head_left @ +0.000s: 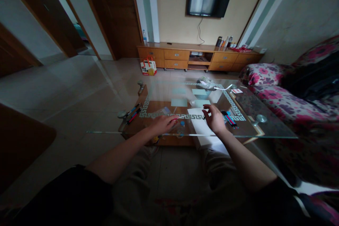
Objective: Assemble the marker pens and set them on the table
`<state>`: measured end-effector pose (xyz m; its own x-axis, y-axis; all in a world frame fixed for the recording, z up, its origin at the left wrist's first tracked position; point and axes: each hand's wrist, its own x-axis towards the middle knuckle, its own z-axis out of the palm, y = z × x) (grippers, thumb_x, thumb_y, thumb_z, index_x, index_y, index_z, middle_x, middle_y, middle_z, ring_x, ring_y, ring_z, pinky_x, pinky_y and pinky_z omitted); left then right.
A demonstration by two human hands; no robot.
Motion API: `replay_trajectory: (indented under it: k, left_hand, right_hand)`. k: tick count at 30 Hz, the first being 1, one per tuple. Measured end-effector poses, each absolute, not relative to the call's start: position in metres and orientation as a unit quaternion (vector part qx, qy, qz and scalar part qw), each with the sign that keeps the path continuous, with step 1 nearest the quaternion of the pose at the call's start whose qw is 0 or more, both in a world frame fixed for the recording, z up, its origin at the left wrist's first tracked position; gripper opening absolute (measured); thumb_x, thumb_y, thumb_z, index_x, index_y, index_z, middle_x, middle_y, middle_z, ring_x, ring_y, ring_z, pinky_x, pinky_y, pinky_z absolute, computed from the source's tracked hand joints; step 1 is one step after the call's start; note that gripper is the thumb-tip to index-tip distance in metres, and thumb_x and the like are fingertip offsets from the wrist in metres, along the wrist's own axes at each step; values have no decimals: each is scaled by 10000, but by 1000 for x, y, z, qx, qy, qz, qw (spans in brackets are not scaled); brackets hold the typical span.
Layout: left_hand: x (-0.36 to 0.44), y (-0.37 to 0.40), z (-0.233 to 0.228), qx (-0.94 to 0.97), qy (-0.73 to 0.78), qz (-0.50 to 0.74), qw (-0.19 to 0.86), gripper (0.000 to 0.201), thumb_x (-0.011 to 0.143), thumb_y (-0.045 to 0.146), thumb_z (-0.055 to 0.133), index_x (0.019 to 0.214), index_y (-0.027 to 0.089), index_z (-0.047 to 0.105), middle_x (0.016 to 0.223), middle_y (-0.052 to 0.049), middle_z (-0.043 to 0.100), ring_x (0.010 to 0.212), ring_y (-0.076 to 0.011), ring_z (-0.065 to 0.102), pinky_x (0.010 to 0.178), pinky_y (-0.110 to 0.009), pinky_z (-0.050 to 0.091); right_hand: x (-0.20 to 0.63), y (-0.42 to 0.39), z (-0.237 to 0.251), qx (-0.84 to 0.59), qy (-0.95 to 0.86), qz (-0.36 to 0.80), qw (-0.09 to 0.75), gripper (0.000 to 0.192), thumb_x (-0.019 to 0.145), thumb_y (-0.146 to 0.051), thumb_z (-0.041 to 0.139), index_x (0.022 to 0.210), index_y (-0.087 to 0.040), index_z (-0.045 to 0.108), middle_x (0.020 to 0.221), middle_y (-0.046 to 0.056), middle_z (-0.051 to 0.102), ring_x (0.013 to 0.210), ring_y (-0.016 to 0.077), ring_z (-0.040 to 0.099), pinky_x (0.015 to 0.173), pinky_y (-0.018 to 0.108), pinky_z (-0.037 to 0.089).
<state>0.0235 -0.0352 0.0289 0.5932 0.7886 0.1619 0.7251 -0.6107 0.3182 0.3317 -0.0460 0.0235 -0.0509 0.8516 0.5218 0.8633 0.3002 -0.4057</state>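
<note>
My left hand (162, 124) rests on the near edge of a glass coffee table (267, 127) and pinches a thin white strip (182, 116) that sticks out to the right. My right hand (215, 118) hovers just right of it, over a white sheet of paper (199, 123), fingers curled and apart. What, if anything, sits between the right fingertips is too small to tell. Pale green paper squares (179, 102) lie further back on the glass. Pens (229, 118) lie right of my right hand.
More pens (134, 112) lie at the table's left end. A small bowl (205, 85) and a red-and-white card (236, 91) sit at the far side. A floral sofa (288, 95) is on the right; a wooden TV cabinet (198, 58) and a bag (148, 66) stand behind.
</note>
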Motion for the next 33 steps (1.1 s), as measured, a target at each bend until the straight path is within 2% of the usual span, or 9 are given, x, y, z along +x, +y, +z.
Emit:
replay_trajectory:
  k: [2, 5, 11, 21, 33]
  left_hand:
    - [23, -34, 26, 887, 425, 145, 109, 404, 1003, 396, 395, 1344, 303, 590, 1016, -48, 746, 862, -201, 687, 750, -276, 488]
    - [24, -33, 24, 885, 430, 142, 108, 403, 1002, 400, 395, 1346, 310, 586, 1077, -47, 740, 901, -205, 689, 778, -288, 495]
    - [24, -33, 24, 886, 428, 136, 118, 403, 1002, 401, 400, 1355, 315, 576, 1092, -41, 739, 911, -198, 690, 782, -282, 497]
    - [23, -35, 28, 884, 428, 144, 117, 405, 997, 396, 410, 1348, 298, 588, 1003, -56, 742, 862, -201, 677, 769, -288, 490]
    - [20, -34, 26, 888, 419, 148, 121, 402, 1006, 397, 394, 1346, 299, 584, 999, -53, 738, 845, -189, 673, 751, -279, 484]
  right_hand:
    - [341, -45, 26, -604, -736, -70, 299, 304, 967, -365, 480, 1194, -215, 616, 1220, 137, 598, 1032, 283, 561, 870, 427, 446]
    - [347, -47, 23, -616, -754, -111, 200, 286, 955, -397, 510, 1166, -268, 654, 1402, 125, 456, 1143, 329, 463, 895, 484, 401]
    - [345, -45, 8, -617, -775, -98, 96, 234, 944, -375, 547, 1122, -294, 674, 1486, 95, 352, 1219, 344, 375, 951, 541, 347]
    - [340, -41, -4, -608, -785, -102, 60, 224, 922, -304, 577, 1118, -264, 679, 1535, 106, 303, 1276, 377, 324, 977, 600, 312]
    - [339, -40, -7, -610, -781, -125, 50, 223, 926, -286, 579, 1127, -261, 672, 1516, 126, 330, 1251, 366, 347, 955, 599, 333]
